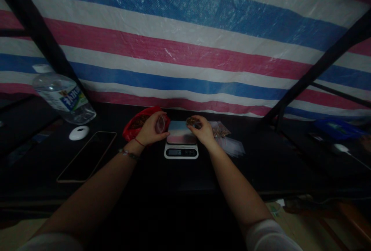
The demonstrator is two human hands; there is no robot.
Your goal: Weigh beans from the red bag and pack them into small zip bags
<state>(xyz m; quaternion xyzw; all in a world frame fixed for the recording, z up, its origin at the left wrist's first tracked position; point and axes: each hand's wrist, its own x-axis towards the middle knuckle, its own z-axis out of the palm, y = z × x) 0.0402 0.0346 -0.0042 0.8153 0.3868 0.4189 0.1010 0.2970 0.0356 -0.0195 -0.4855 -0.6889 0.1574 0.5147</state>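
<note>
My left hand [152, 129] is closed on a small clear plastic bag [160, 123], held beside the left edge of a white digital scale [181, 152]. Behind that hand lies a red plastic bag [129, 131] with brown bits [139, 121] inside. My right hand [203, 130] grips a small clear cup-like container [190, 121] holding brownish bits, over the right side of the scale's plate [181, 131]. The scale's display is lit, but its digits are too small to read surely. Filled clear bags [220, 129] and flat clear bags [232, 146] lie right of my right hand.
A large clear bottle [63, 94], a white computer mouse [79, 133] and a phone [87, 158] are on the left of the black table [185, 181]. Dark metal posts [315, 67] flank a striped plastic sheet [185, 54]. At far right are a blue tray [336, 128] and a white cable plug [341, 148].
</note>
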